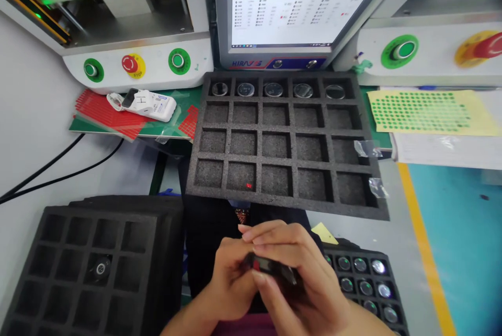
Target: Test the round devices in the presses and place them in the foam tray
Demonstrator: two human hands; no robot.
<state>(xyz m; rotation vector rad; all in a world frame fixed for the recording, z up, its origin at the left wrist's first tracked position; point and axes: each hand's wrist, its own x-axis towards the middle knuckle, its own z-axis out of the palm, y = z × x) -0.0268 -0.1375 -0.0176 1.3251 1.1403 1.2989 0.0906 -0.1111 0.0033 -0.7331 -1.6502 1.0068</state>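
Low in the middle of the view, my left hand (234, 278) and my right hand (304, 268) are closed together around a small black object (280, 269) with a shiny dark face and a red spot. My fingers cover much of it, so its exact kind cannot be made out. Just beyond my hands lies a dark grey foam tray (276, 199) with square compartments. Round glass-faced discs like watch bodies (273, 89) sit in its far row. A tiny red piece (249, 185) lies in a near compartment.
Stacked foam trays (157, 252) stand at left, one compartment holding a round black piece (101, 269). Another tray (396, 278) with shiny discs is at lower right. Behind are a monitor (282, 12), button panels (137, 67), a white handheld device (151, 105) and a green-dot sticker sheet (423, 111).
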